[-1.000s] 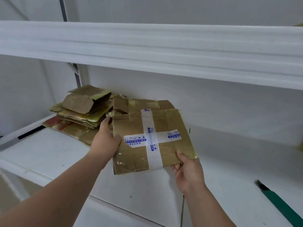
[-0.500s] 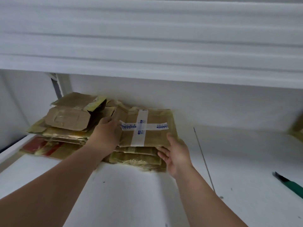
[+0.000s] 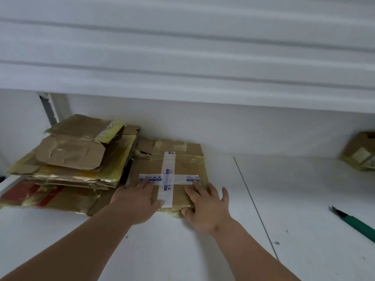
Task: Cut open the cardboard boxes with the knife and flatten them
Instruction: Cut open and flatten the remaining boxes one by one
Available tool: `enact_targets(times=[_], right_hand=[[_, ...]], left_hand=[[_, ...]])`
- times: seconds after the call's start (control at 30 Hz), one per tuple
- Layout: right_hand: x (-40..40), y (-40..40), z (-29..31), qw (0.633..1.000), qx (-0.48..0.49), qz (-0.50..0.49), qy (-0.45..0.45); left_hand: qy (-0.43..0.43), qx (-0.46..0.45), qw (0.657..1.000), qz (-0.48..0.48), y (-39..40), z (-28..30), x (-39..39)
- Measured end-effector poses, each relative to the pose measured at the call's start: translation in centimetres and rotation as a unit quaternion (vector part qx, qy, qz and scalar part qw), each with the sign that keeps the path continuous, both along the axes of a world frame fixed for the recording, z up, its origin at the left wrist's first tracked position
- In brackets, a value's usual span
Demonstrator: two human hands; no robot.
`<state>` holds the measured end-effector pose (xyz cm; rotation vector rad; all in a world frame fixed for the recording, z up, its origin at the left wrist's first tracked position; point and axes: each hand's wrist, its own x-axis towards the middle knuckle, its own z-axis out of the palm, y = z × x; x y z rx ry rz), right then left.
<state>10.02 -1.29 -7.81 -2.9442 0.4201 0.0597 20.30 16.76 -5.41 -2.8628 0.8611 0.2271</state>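
Note:
A flattened brown cardboard box (image 3: 182, 167) with a white cross of printed tape lies flat on a low stack at the back of the white shelf (image 3: 294, 199). My left hand (image 3: 140, 197) presses on its near left part with straight fingers. My right hand (image 3: 207, 203) lies spread on its near right corner, fingers flat. A green-handled knife (image 3: 353, 222) lies on the shelf at the far right, well away from both hands. An unflattened cardboard box (image 3: 361, 153) stands at the back right edge of view.
A taller pile of flattened cardboard (image 3: 77, 159) sits left of the taped box, over a red-printed sheet (image 3: 22, 193). An upper shelf (image 3: 182, 57) overhangs close above. A thin seam line (image 3: 253, 205) crosses the shelf surface right of my hands.
The taped box, held up in both hands a second ago, has been laid onto the stack. Both hands have let go of its edges and now press flat on top.

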Motion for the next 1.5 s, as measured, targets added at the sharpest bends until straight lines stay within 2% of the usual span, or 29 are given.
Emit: enact_targets(times=[0.17, 0.27, 0.37, 0.47, 0.53, 0.6, 0.77, 1.0, 1.13, 1.3, 1.5], right_hand=[[0.0, -0.2, 0.2, 0.999, 0.034, -0.001, -0.019], [-1.0, -0.7, -0.2, 0.987, 0.101, -0.014, -0.125], [-2.8, -2.0, -0.6, 0.970, 0.137, -0.029, -0.200], [-4.8, -3.9, -0.5, 0.967, 0.129, -0.038, -0.217], [-6.5, -5.9, -0.5, 0.965, 0.125, -0.064, -0.222], [-8.5, -8.5, -0.6, 0.967, 0.112, -0.088, -0.212], [-15.4, -16.8, -0.7, 0.970, 0.074, -0.135, -0.188], [-25.0, -26.8, -1.3, 0.960, 0.012, -0.253, -0.116], [-28.9, -30.6, -1.7, 0.970, -0.027, -0.241, -0.011], [-31.0, -33.9, -1.7, 0.973, -0.038, -0.228, -0.022], [-32.1, -37.4, -1.6, 0.961, -0.045, -0.270, -0.039]], left_hand=[[0.031, -0.025, 0.999, 0.008, -0.7, 0.2, 0.1], [-0.001, -0.059, 0.998, 0.010, -1.1, 0.7, -0.4], [-0.064, -0.142, 0.987, -0.028, -2.9, 1.2, -1.8], [-0.060, -0.244, 0.965, -0.070, -6.1, 1.7, -3.8], [-0.067, -0.273, 0.955, -0.089, -8.7, 1.9, -5.1], [-0.053, -0.293, 0.950, -0.094, -11.0, 1.5, -6.2], [0.015, -0.405, 0.909, -0.095, -17.8, 0.7, -11.0], [0.046, -0.402, 0.911, -0.083, -28.5, 0.4, -19.5], [0.058, -0.392, 0.914, -0.085, -32.5, 0.0, -22.2], [0.069, -0.391, 0.911, -0.112, -36.9, -0.3, -23.7], [0.077, -0.401, 0.897, -0.168, -41.1, 0.0, -23.4]])
